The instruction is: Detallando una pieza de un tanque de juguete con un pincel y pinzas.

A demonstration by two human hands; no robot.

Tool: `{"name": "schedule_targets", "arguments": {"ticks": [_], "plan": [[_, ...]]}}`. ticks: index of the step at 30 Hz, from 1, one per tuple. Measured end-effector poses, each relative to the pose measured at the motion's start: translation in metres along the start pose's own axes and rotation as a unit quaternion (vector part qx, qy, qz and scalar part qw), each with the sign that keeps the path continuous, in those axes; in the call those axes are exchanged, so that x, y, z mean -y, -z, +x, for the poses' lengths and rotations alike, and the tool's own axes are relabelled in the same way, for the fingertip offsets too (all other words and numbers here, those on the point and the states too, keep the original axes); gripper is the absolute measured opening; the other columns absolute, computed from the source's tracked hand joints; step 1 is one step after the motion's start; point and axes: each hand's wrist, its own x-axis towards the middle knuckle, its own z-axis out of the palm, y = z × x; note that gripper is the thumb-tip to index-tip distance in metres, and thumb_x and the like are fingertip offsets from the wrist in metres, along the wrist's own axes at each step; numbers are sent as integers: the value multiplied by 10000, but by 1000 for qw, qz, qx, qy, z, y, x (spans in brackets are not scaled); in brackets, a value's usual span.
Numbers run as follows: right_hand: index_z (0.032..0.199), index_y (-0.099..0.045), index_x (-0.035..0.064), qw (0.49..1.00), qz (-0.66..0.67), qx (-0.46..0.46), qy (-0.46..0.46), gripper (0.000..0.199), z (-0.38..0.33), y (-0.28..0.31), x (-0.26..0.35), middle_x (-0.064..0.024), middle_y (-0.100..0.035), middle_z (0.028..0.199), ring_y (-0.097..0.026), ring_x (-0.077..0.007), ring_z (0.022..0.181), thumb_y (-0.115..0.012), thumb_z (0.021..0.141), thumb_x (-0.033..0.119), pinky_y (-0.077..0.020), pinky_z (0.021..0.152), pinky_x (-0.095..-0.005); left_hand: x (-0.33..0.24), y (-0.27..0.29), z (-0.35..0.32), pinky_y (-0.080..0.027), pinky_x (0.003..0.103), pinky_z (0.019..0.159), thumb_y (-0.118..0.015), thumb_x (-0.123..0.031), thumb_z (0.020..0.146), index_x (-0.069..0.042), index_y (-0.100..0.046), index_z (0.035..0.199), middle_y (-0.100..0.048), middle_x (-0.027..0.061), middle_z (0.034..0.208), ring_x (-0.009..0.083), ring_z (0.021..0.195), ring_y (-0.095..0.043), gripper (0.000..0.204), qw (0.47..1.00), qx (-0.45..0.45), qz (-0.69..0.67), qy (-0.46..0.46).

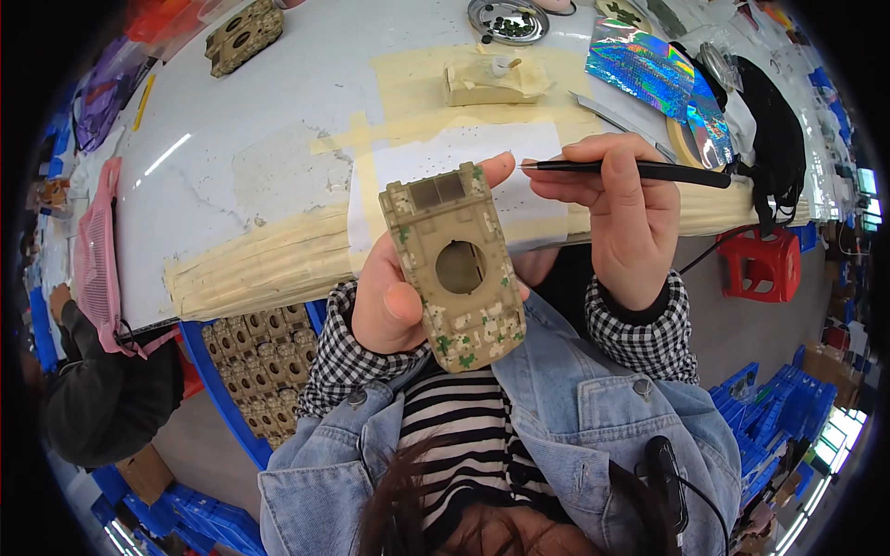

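A tan toy tank hull (473,320) with green, brown and white pixel camouflage patches lies in my left hand (378,295). It has a round hole in its middle and dark panels at the far end. My left fingers wrap round it from beneath, and one fingertip sticks out past its far right corner. My right hand (630,208) pinches a pair of black tweezers (672,173). Their tips point left, close to that fingertip. Whether anything tiny sits between the tips is too small to tell. Both hands are above the table's near edge.
White paper (528,139) dotted with specks is on the table beneath my hands. Beyond it stand a taped block (496,82), a dish of dark bits (508,20), a knife (603,111) and shiny film (640,69). Another hull (245,37) lies far left; a blue crate (222,394) holds several more.
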Motion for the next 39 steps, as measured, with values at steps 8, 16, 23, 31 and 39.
{"name": "schedule_targets", "arguments": {"ticks": [8,16,23,31,39], "plan": [[971,-545,-65,999,49,-18,-10,318,-1,-5,0,-161,-627,902,-664,-228,824,-424,972,228,-557,755,-311,-1,-6,-1,-587,359,567,-746,-642,500,18,-182,1396,-123,291,1442,281,774,-649,1248,999,-22,-26,42],[968,-545,-70,998,51,-17,-15,319,-1,-7,0,-166,-626,907,-664,-230,829,-433,969,229,-557,753,-308,-2,-8,-1,-588,380,573,-795,-611,434,51,-172,1388,-145,272,1446,280,760,-652,1318,997,-49,-44,43],[969,-546,-76,999,46,-13,-16,321,-1,-6,0,-173,-627,903,-664,-232,832,-433,969,224,-558,751,-306,-1,-6,-1,-589,394,575,-815,-572,470,66,-121,1392,-232,246,1428,287,736,-652,1319,996,-44,-65,47],[979,-545,-84,999,42,-16,-17,329,-1,-7,0,-184,-629,903,-664,-233,832,-433,969,226,-559,751,-306,1,-4,-3,-585,395,555,-795,-555,553,56,-130,1396,-236,239,1429,291,713,-652,1235,995,-61,-59,60],[971,-551,-83,999,39,-21,-17,346,-1,-6,-3,-175,-632,892,-664,-226,826,-440,966,245,-558,744,-300,1,-3,-1,-584,376,583,-711,-662,543,41,-175,1392,-185,249,1444,286,791,-644,1226,1000,-2,0,16]]}}
